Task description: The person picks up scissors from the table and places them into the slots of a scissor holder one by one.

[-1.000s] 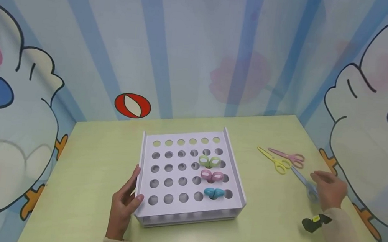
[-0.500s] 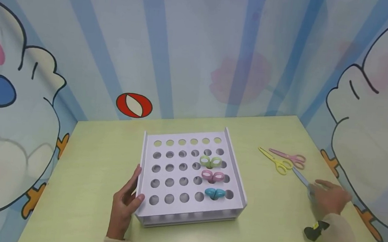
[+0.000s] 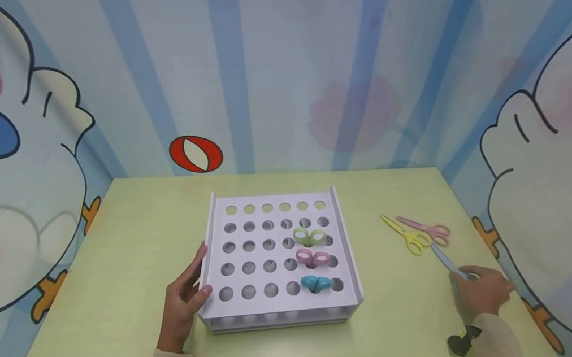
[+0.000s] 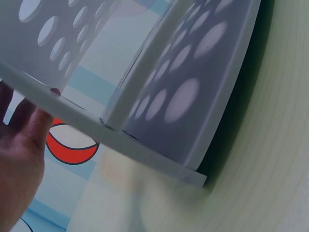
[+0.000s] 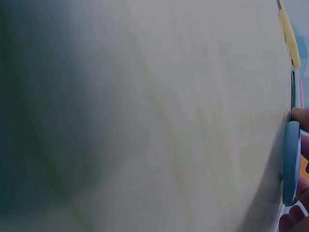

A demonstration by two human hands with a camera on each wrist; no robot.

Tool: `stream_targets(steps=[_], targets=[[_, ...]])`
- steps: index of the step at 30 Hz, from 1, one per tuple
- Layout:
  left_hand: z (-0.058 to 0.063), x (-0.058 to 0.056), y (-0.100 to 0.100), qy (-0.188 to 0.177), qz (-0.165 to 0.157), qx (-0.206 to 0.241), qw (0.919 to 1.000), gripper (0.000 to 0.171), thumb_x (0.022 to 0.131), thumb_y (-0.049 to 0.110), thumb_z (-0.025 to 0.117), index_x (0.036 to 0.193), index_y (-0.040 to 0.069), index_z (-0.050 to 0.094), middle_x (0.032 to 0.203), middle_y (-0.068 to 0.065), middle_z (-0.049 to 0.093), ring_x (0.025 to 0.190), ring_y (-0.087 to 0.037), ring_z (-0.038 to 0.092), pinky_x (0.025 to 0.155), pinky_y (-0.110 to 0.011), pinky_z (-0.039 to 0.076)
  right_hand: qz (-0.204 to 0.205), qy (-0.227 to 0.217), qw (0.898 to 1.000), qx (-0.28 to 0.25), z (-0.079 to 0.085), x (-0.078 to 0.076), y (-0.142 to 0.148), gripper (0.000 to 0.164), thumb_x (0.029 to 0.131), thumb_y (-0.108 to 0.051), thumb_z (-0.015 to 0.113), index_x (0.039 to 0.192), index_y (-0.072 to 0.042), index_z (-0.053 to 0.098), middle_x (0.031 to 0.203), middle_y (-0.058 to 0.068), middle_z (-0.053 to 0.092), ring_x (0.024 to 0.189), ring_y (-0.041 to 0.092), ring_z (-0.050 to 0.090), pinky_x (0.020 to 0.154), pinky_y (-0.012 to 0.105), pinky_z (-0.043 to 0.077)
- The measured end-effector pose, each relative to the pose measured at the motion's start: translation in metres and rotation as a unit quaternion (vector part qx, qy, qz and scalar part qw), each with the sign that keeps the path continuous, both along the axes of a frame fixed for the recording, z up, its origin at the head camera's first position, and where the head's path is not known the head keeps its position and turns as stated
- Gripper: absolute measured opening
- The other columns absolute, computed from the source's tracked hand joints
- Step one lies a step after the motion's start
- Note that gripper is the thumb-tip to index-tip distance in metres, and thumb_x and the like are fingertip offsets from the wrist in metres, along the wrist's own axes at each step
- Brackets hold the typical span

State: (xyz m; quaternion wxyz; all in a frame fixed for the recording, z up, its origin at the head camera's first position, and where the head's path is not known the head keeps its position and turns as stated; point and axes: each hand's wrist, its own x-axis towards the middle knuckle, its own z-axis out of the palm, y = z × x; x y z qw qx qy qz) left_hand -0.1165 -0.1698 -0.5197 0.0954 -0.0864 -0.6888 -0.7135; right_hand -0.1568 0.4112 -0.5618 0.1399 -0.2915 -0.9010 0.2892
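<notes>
My left hand (image 3: 180,302) grips the left side of a white rack (image 3: 254,309) with rows of round holes, its thumb over the edge. In the left wrist view, fingers of the left hand (image 4: 21,154) lie along the rack's side panel (image 4: 145,157). Green-handled scissors (image 3: 301,236), pink-handled scissors (image 3: 304,256) and teal-handled scissors (image 3: 308,282) stand handles-up in holes toward its right. At the right, my right hand (image 3: 485,292) pinches the handle of blue scissors (image 3: 447,262) lying on the table. The right wrist view has the blue handle (image 5: 290,164) edge-on against the fingers.
Yellow scissors (image 3: 406,234) and pink scissors (image 3: 429,229) lie on the table just beyond the blue pair, close to its blade tip. A cartoon-printed backdrop (image 3: 284,87) walls in the back and sides of the pale yellow-green table (image 3: 131,255).
My right hand has come down onto the blue scissors' handle, and its fingers have closed in on it. The left hand and the rack keep their places.
</notes>
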Motion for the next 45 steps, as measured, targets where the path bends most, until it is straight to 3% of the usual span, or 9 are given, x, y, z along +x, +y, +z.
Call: stream_targets(steps=[7, 17, 28, 33, 38, 45], targets=[[0.000, 0.001, 0.000, 0.001, -0.003, 0.004, 1.0000, 0.066, 0.087, -0.001, 0.055, 0.151, 0.009, 0.044, 0.161, -0.001, 0.040, 0.146, -0.004, 0.042, 0.109, -0.017, 0.044, -0.006, -0.035, 0.999, 0.010, 0.004, -0.002, -0.005, 0.042, 0.084, -0.020, 0.066, 0.113, 0.011, 0.068, 0.121, 0.038, 0.056, 0.117, 0.053, 0.038, 0.087, 0.064, 0.031], [0.000, 0.000, 0.000, 0.002, 0.001, 0.001, 1.0000, 0.065, 0.088, -0.001, 0.056, 0.151, 0.010, 0.045, 0.160, 0.000, 0.041, 0.145, -0.003, 0.043, 0.108, -0.016, 0.045, 0.011, -0.033, 0.999, 0.023, 0.009, -0.001, -0.006, 0.040, 0.083, -0.018, 0.063, 0.105, 0.014, 0.067, 0.119, 0.039, 0.053, 0.120, 0.056, 0.036, 0.091, 0.067, 0.029], [0.000, 0.000, 0.000, 0.007, -0.008, 0.013, 0.9999, 0.067, 0.087, -0.003, 0.056, 0.152, 0.010, 0.044, 0.161, -0.001, 0.040, 0.146, -0.005, 0.042, 0.109, -0.017, 0.045, 0.015, -0.049, 0.999, 0.001, 0.015, 0.002, -0.010, 0.041, 0.084, -0.026, 0.064, 0.102, 0.011, 0.070, 0.106, 0.033, 0.062, 0.102, 0.050, 0.048, 0.079, 0.059, 0.037], [0.000, 0.000, 0.000, 0.006, -0.010, 0.014, 0.9998, 0.067, 0.087, -0.003, 0.055, 0.152, 0.010, 0.044, 0.161, -0.001, 0.040, 0.146, -0.006, 0.042, 0.109, -0.017, 0.045, 0.028, -0.025, 0.999, 0.018, 0.017, 0.002, -0.012, 0.038, 0.083, -0.023, 0.066, 0.099, 0.011, 0.071, 0.097, 0.033, 0.068, 0.089, 0.045, 0.059, 0.068, 0.048, 0.042], [0.002, 0.000, 0.000, 0.001, -0.007, 0.011, 0.9999, 0.066, 0.087, -0.002, 0.056, 0.152, 0.010, 0.044, 0.161, -0.001, 0.040, 0.146, -0.004, 0.042, 0.108, -0.017, 0.045, 0.055, 0.006, 0.998, 0.031, 0.020, -0.001, -0.013, 0.035, 0.085, -0.020, 0.065, 0.098, 0.013, 0.067, 0.091, 0.032, 0.067, 0.080, 0.040, 0.060, 0.060, 0.035, 0.038], [0.003, 0.001, 0.000, 0.002, -0.008, 0.012, 0.9999, 0.067, 0.087, -0.002, 0.056, 0.151, 0.009, 0.044, 0.160, 0.000, 0.040, 0.145, -0.004, 0.043, 0.109, -0.017, 0.045, 0.067, -0.039, 0.997, -0.010, 0.027, -0.001, -0.017, 0.041, 0.089, -0.026, 0.062, 0.105, 0.012, 0.065, 0.095, 0.031, 0.068, 0.082, 0.036, 0.058, 0.060, 0.031, 0.037]])
